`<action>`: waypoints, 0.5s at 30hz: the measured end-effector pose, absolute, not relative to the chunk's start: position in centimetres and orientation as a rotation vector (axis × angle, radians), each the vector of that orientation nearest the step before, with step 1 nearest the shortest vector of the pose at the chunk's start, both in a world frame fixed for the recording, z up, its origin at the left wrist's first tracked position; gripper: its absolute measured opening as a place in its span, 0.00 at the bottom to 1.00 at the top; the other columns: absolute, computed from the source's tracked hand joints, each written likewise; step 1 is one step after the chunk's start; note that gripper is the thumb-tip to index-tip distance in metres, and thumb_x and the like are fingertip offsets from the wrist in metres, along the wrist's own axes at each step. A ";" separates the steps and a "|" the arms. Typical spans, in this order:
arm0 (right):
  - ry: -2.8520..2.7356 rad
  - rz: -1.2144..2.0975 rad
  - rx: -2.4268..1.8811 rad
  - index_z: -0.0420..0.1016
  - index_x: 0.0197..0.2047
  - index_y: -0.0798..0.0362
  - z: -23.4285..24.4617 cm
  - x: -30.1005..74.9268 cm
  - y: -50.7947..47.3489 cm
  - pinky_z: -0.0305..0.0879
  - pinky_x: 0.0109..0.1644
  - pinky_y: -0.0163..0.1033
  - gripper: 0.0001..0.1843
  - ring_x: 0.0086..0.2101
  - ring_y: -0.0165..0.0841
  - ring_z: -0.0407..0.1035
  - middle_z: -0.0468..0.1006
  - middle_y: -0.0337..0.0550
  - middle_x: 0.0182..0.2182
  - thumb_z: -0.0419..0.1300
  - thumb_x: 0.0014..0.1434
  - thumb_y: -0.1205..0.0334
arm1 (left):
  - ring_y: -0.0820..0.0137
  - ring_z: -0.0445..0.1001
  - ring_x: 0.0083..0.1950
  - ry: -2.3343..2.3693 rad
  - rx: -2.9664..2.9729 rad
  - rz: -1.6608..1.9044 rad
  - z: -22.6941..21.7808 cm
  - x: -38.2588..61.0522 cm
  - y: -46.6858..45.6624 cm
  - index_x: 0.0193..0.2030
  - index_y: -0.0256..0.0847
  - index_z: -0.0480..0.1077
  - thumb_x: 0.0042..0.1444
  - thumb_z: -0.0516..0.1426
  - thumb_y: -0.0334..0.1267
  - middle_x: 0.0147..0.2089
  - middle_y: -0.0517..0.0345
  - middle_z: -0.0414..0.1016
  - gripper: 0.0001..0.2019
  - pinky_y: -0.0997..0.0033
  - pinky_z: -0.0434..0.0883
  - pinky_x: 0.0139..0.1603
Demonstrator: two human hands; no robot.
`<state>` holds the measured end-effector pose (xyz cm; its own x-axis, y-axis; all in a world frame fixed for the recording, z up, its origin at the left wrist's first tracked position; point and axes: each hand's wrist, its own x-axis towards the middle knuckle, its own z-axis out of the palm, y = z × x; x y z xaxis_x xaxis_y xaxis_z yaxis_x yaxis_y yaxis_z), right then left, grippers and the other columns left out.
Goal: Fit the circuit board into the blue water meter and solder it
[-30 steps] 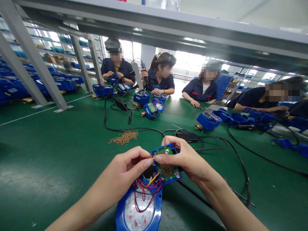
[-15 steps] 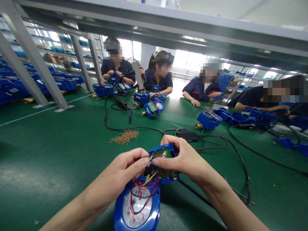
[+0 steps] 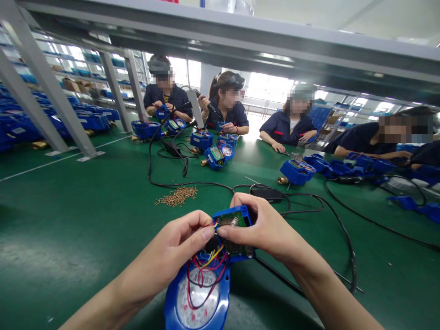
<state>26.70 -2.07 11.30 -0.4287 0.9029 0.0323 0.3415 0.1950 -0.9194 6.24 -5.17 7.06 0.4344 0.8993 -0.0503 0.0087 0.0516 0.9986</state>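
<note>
In the head view, your left hand (image 3: 175,250) pinches the thin coloured wires (image 3: 206,266) between thumb and forefinger, just beside the edge of the circuit board (image 3: 237,221); your right hand (image 3: 263,229) is closed around the blue housing (image 3: 240,211) that carries this board, thumb pressed on its near edge, so the board stays tilted up toward you and the solder side is easy to see; the wires, red, yellow and dark, run down in loose loops over the blue water meter (image 3: 197,300), which lies flat on the green table (image 3: 85,220) close to your body, its round clear dial window facing up; the meter shell looks like smooth glossy plastic, the table cover is matte and slightly fuzzy; a small heap of brass screws (image 3: 177,196) lies further out, well apart from your hands, and black cables (image 3: 309,206) curl across the table behind a black adapter (image 3: 268,195); other people sit on the far side with similar blue meters (image 3: 218,156).
</note>
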 end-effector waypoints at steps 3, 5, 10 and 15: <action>-1.879 1.206 -1.180 0.63 0.26 0.54 11.4 26.6 -2.2 0.50 0.27 0.33 0.23 0.26 0.25 0.56 0.65 0.31 0.22 0.75 0.45 0.56 | 0.72 0.57 0.34 0.891 1.374 0.847 7.0 6.2 -5.1 0.38 0.40 0.66 0.65 0.54 0.52 0.32 0.64 0.61 0.16 0.70 0.58 0.34; -1.827 1.258 -1.171 0.63 0.26 0.54 11.2 26.6 -2.2 0.51 0.27 0.33 0.23 0.26 0.26 0.57 0.65 0.31 0.22 0.75 0.45 0.55 | 0.71 0.58 0.35 0.910 1.408 0.839 7.1 6.2 -5.1 0.38 0.40 0.65 0.65 0.54 0.52 0.33 0.64 0.62 0.16 0.70 0.59 0.35; -1.636 1.468 -1.091 0.63 0.27 0.54 10.7 26.5 -2.0 0.54 0.29 0.32 0.24 0.26 0.26 0.59 0.67 0.32 0.23 0.76 0.44 0.54 | 0.72 0.58 0.33 0.920 1.413 0.879 7.5 6.4 -5.0 0.35 0.42 0.64 0.65 0.55 0.50 0.31 0.65 0.62 0.14 0.73 0.59 0.33; -1.643 1.418 -1.086 0.63 0.26 0.54 10.7 26.6 -2.2 0.53 0.29 0.32 0.25 0.27 0.26 0.57 0.66 0.31 0.23 0.76 0.44 0.54 | 0.72 0.63 0.35 0.889 1.377 0.926 7.4 6.6 -5.0 0.35 0.42 0.66 0.64 0.57 0.48 0.32 0.65 0.66 0.12 0.74 0.62 0.35</action>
